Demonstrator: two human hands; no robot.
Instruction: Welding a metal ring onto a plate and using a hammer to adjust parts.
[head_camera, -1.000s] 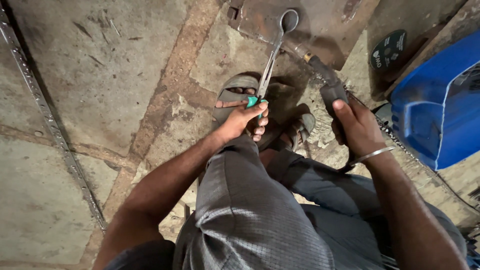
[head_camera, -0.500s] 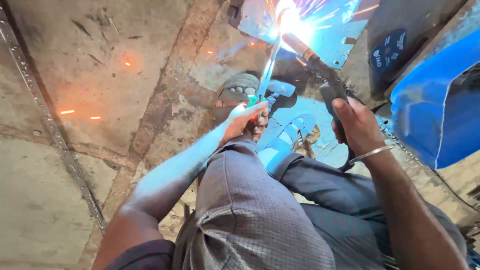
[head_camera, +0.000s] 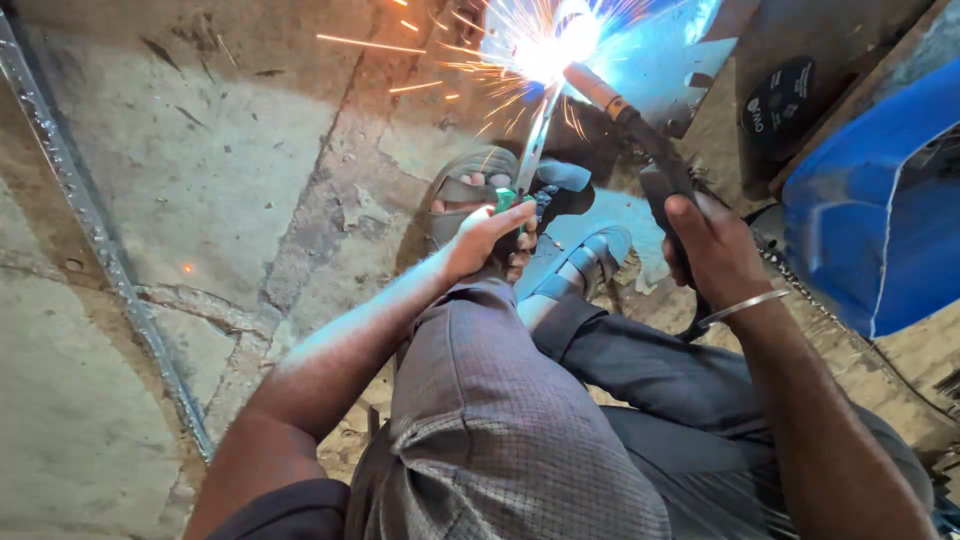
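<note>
Left hand is closed around the green-handled end of a thin metal rod, which runs up to the bright arc on the steel plate. Right hand is clenched on the welding holder, its tip at the arc. Sparks scatter over the concrete floor. Sandalled feet sit just below the rod. A blue container stands at right.
</note>
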